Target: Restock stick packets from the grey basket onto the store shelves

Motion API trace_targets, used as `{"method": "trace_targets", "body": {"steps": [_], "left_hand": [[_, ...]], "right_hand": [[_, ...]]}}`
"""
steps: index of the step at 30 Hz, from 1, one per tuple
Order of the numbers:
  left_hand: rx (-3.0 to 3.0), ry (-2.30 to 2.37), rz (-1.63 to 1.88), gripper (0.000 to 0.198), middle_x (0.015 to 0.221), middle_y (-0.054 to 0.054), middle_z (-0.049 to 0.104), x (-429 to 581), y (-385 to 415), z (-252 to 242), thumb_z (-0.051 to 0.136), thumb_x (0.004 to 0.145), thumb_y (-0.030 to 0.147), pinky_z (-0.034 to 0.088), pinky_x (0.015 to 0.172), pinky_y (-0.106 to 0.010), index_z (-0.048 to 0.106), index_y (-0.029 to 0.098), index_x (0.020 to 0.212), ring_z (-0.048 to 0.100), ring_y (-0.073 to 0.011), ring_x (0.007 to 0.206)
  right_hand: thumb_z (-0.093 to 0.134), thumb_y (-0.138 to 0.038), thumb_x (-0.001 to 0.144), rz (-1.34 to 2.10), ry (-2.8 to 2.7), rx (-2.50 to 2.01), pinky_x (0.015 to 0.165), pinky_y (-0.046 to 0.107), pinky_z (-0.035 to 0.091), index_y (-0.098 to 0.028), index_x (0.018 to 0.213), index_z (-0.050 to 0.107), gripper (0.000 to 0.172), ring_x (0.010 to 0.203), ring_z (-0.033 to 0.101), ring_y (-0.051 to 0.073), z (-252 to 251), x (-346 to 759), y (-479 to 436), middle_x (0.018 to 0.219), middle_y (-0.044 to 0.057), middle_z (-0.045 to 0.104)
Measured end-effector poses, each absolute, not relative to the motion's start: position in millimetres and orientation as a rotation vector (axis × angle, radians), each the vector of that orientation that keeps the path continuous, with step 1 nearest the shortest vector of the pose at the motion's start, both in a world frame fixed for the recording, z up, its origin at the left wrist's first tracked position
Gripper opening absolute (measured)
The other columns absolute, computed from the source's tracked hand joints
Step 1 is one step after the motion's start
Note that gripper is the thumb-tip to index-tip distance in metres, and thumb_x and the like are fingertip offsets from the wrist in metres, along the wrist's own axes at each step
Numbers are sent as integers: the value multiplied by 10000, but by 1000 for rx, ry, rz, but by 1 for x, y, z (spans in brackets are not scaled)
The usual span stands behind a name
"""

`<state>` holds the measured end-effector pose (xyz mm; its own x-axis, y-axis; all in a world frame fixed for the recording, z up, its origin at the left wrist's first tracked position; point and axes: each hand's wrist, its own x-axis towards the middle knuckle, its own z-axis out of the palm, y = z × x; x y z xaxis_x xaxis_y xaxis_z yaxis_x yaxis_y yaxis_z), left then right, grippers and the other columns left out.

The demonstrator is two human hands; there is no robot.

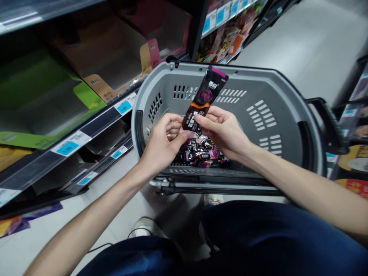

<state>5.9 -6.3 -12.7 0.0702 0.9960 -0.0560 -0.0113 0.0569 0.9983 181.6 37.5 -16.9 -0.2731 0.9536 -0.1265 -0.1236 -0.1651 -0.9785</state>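
Note:
Both my hands reach into a grey plastic shopping basket. My right hand pinches the lower end of a long black snack packet with purple and orange print, holding it upright and tilted right. My left hand is closed beside it, fingers curled at the packet's bottom end, thumb touching it. Under the hands, several more black and purple packets lie piled on the basket floor.
Store shelves on the left carry an open green display carton, a brown one and blue price tags. More shelving stands at right. The basket's black handle sticks out right. My knees and shoes are below.

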Motion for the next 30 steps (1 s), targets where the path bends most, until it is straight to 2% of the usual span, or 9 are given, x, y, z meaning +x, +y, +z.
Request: {"method": "trace_targets", "body": {"steps": [6, 13, 16, 19, 22, 26, 30], "left_hand": [[1084, 1103, 1179, 274, 840, 25, 676, 5, -8, -13, 689, 862, 218, 514, 711, -255, 469, 247, 1022, 695, -135, 790], [1135, 1114, 1171, 184, 833, 17, 646, 4, -6, -15, 683, 874, 259, 490, 674, -226, 518, 224, 947, 640, -110, 753], [1131, 1122, 1189, 189, 1019, -22, 681, 5, -6, -15, 703, 860, 272, 502, 727, -220, 545, 201, 935, 637, -103, 817], [1147, 1139, 1184, 241, 1255, -59, 652, 5, -5, -14, 741, 832, 295, 518, 770, -229, 580, 188, 974, 643, -108, 868], [1189, 1148, 1135, 284, 1302, -72, 651, 4, -5, -12, 730, 848, 344, 528, 805, -258, 618, 189, 1059, 659, -149, 939], [1301, 1151, 1048, 269, 1173, -62, 709, 3, -4, -12, 620, 938, 391, 497, 912, -294, 670, 181, 1098, 650, -194, 1056], [1404, 1105, 924, 319, 1152, -58, 714, 1, -4, -11, 483, 1008, 402, 458, 970, -334, 694, 181, 1096, 627, -218, 1116]], "right_hand": [[871, -407, 728, 1749, -1313, -945, 624, 287, 515, -257, 1136, 696, 469, 861, 650, 177, -10, 181, 34, 1123, 32, 717], [855, -407, 743, 1790, -1381, -912, 697, 339, 563, -262, 1207, 651, 527, 928, 670, 220, -9, 181, 34, 1149, 51, 710], [871, -398, 721, 1811, -1365, -897, 696, 344, 574, -267, 1206, 626, 559, 919, 669, 217, -11, 181, 35, 1191, 54, 698], [902, -375, 683, 1813, -1317, -889, 625, 300, 568, -272, 1173, 596, 586, 843, 659, 181, -14, 180, 35, 1200, 44, 687], [935, -350, 640, 1769, -1266, -908, 555, 256, 542, -273, 1132, 566, 620, 755, 636, 142, -17, 180, 36, 1143, 26, 684], [964, -380, 593, 1686, -1225, -993, 490, 249, 502, -269, 1051, 564, 618, 641, 587, 129, -21, 180, 36, 915, -10, 669], [937, -436, 636, 1625, -1265, -1089, 429, 242, 412, -218, 863, 616, 449, 558, 506, 112, -19, 180, 34, 739, -17, 603]]}}
